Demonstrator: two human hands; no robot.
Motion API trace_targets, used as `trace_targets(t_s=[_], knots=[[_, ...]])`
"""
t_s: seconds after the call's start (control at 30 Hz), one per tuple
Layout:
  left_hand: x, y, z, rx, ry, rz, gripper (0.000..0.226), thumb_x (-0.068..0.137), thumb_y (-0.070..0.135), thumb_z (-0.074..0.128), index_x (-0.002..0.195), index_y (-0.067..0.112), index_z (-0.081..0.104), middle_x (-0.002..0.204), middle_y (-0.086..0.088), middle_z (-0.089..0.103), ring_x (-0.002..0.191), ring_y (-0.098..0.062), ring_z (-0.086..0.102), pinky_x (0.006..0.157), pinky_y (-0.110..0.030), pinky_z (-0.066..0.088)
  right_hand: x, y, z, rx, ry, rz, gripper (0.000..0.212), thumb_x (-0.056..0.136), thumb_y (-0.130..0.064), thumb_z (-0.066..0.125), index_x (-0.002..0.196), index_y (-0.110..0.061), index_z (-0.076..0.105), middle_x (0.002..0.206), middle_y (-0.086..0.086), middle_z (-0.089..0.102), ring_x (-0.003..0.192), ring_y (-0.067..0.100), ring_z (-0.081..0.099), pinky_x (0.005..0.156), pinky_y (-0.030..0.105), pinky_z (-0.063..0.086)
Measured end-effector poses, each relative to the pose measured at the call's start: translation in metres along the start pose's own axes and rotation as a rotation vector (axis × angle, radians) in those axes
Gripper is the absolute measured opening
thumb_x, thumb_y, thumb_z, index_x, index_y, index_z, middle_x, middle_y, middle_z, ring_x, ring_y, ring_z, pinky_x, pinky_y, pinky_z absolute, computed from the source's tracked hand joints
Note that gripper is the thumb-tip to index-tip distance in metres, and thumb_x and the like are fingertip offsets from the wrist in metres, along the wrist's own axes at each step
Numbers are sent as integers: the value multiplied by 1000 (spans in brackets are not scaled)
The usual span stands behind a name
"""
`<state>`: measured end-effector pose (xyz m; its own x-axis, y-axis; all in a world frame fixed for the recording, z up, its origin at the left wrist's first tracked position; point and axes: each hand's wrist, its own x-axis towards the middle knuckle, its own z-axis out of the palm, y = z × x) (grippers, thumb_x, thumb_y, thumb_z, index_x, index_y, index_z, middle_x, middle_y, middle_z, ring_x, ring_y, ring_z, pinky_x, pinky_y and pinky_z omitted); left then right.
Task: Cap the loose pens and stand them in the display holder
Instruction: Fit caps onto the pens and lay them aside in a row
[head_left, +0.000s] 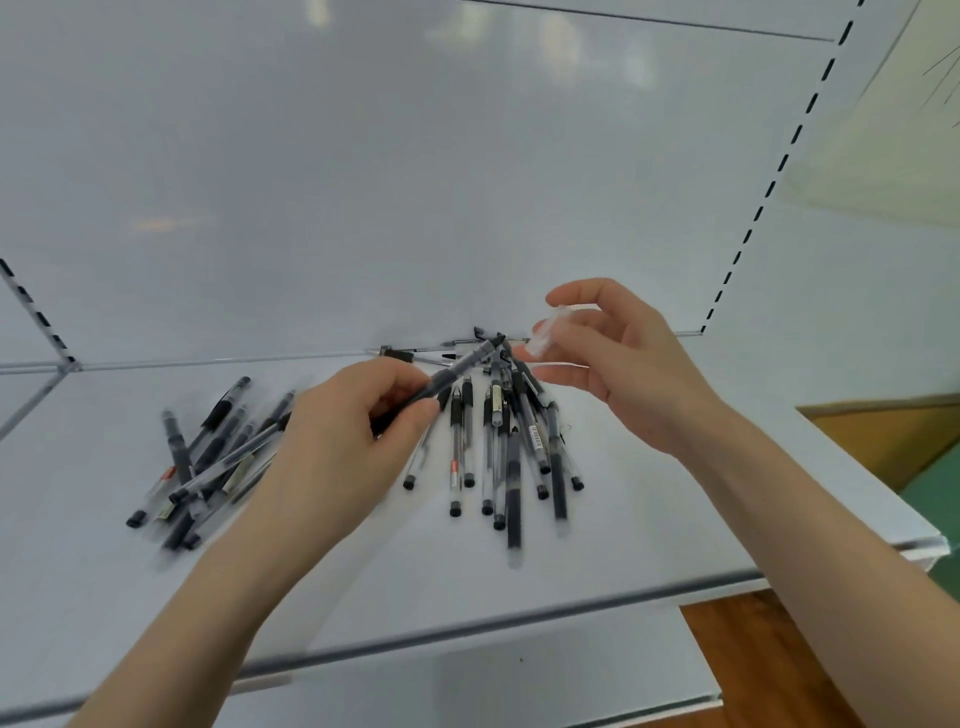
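Two bare hands work above a white shelf. Left hand pinches a black gel pen by its lower barrel, tip angled up toward the right hand, whose thumb and fingers close on a clear cap just beside the tip, apart from it. Loose pens lie in two piles: one left, another under the hands.

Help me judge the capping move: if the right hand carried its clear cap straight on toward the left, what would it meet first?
Probably the tip of the pen held by the left hand. The right hand holds the clear cap just beside it, though depth is unclear.
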<state>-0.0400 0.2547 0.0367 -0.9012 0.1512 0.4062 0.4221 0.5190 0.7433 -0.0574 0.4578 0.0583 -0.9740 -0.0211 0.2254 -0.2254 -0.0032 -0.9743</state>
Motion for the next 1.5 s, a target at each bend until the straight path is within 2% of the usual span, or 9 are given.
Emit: trace_targets(t_s=[0.13, 0.3, 0.53, 0.77, 0.87, 1.0, 1.23, 1.4, 1.5], knots=[[0, 4, 0, 2, 5, 3, 20, 81, 18, 62, 72, 34, 58, 73, 5, 66, 69, -12, 59, 68, -22, 46, -1, 1, -5, -300, -128, -138, 25, 90, -7, 53, 103, -29, 55, 76, -9, 63, 85, 10, 62, 62, 13, 46], [1, 9, 5, 17, 11, -14, 24, 81, 17, 62, 71, 38, 57, 70, 10, 64, 75, -4, 57, 66, -13, 44, 8, -3, -20, -379, -187, -144, 17, 85, -11, 61, 87, -28, 60, 80, -11, 69, 78, 3, 62, 65, 12, 46], [7, 24, 23, 93, 23, -24, 28, 81, 18, 62, 70, 42, 55, 70, 12, 61, 77, -2, 54, 63, -7, 40, 23, -8, -46, -482, -289, -217, 22, 86, -11, 59, 86, -33, 63, 72, -29, 62, 69, -3, 53, 69, 11, 43], [12, 33, 41, 118, 28, -44, 17, 81, 16, 62, 75, 32, 60, 73, 22, 59, 56, 3, 50, 56, -9, 40, 33, -6, -64, -494, -363, -233, 28, 84, -7, 62, 82, -35, 64, 75, -25, 64, 77, 0, 56, 74, 18, 47], [13, 36, 47, 156, 37, -43, 23, 81, 18, 63, 70, 38, 56, 67, 8, 60, 66, 4, 51, 61, -4, 38, 36, -6, -67, -524, -420, -232, 27, 84, -8, 62, 82, -35, 65, 73, -24, 63, 74, -4, 56, 73, 19, 47], [13, 42, 52, 141, 11, -40, 24, 81, 19, 62, 69, 40, 56, 82, 21, 59, 64, 3, 51, 60, -5, 37, 38, -7, -70, -510, -485, -224, 25, 83, -6, 62, 83, -31, 66, 68, -22, 62, 67, -5, 55, 67, 11, 44], [15, 42, 56, 157, 39, 3, 24, 83, 16, 61, 70, 36, 56, 87, 15, 56, 64, -4, 48, 57, -7, 37, 38, -5, -67, -479, -514, -231, 28, 83, 1, 60, 80, -27, 64, 57, -21, 61, 58, -2, 53, 61, 11, 43], [14, 32, 55, 77, 80, -41, 33, 82, 16, 62, 66, 43, 54, 79, 11, 59, 59, -5, 48, 54, -11, 37, 38, 1, -54, -394, -465, -207, 26, 84, 3, 58, 83, -23, 64, 66, -11, 65, 59, -3, 58, 64, 12, 49], [17, 24, 50, 99, 74, -81, 29, 83, 18, 61, 68, 42, 56, 68, 0, 62, 57, -7, 49, 55, -12, 37, 44, 1, -44, -283, -431, -111, 21, 88, -4, 54, 104, -17, 59, 81, 2, 67, 69, 2, 65, 66, 15, 53]])
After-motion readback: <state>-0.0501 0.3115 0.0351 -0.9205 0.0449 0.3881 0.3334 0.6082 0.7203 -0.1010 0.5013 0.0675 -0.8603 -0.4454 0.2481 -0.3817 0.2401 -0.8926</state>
